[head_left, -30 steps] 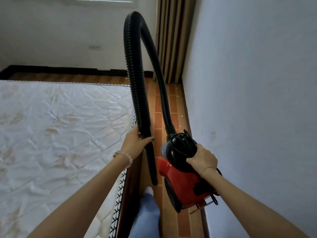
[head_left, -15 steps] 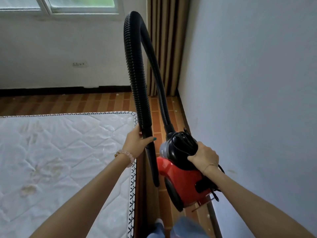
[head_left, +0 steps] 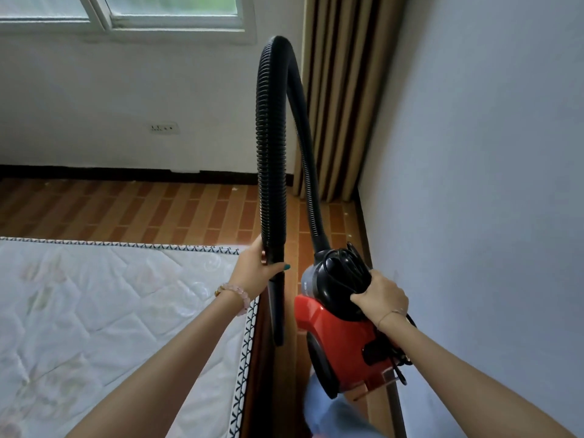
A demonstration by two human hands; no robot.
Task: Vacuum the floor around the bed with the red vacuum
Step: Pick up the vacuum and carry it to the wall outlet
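So the red vacuum (head_left: 341, 336) looks carried off the floor (head_left: 158, 213) in the narrow gap between bed (head_left: 110, 295) and wall (head_left: 474, 184); right hand (head_left: 379, 298) grips its black top, left hand (head_left: 257, 270) is wrapped round the hose (head_left: 271, 137) just above the nozzle (head_left: 277, 314); I'd set the body down first, then drop the nozzle tip flat to the tiles near the corner.

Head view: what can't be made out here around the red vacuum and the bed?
Handle of the red vacuum: head view, covered by the right hand and the wound cord.
The floor beside the bed: head view, mostly hidden by the vacuum and a blurred leg.
Fingers of the left hand: head view, wrapped behind the hose.
The wall socket: head view, too small to read.
The window: head view, cut off by the top edge.
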